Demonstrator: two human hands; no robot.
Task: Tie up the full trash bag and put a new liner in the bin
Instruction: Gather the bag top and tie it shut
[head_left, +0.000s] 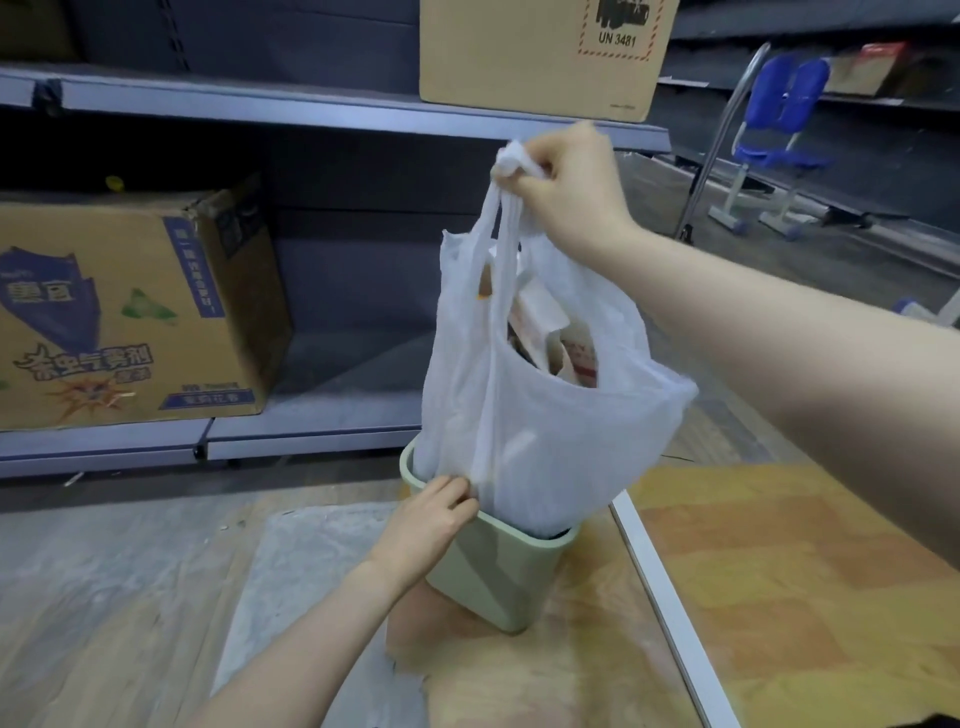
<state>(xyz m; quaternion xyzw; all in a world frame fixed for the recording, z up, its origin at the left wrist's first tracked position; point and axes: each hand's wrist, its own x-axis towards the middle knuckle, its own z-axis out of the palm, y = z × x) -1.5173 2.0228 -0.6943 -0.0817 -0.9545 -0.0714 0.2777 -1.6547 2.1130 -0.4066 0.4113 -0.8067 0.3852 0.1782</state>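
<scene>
Right hand (566, 187): up high, fist closed round the gathered handles of the white trash bag (540, 415).
Bag: full, hanging, its bottom inside the green bin (493, 577).
Left hand (428, 525): fingers curled over the bin's rim, touching the bag.
Bin: on the floor by the shelves (311, 104).

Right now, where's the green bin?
Low center in the head view: the green bin stands on the floor before the shelves, the left hand on its rim, the bag lifted partly out.

Storeroom — metal shelving (332, 106), cardboard boxes (130, 312).
</scene>
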